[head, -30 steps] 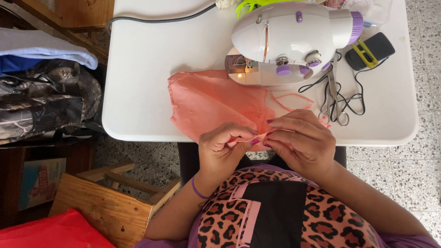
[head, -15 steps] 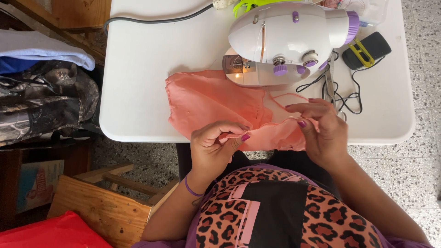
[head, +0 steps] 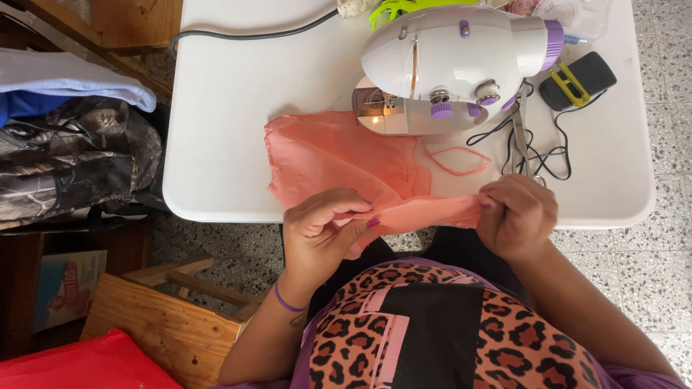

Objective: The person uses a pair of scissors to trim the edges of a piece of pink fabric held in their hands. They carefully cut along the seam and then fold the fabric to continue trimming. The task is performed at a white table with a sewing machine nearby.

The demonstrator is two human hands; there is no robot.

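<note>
My left hand (head: 321, 234) and right hand (head: 515, 216) are pinching a thin salmon-pink fabric piece (head: 339, 162), stretching its folded edge along the white table's (head: 223, 108) near edge.

White counter (head: 216, 144) sits on a speckled terrazzo floor (head: 649, 266). Wooden crate (head: 158, 331) down left, and a wooden shelf (head: 29, 238) stacked with folded camo fabric (head: 72, 166).

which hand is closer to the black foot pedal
Right. The right hand grips the peach fabric below the black foot pedal; the left hand grips the fabric farther left, across the table.
</note>
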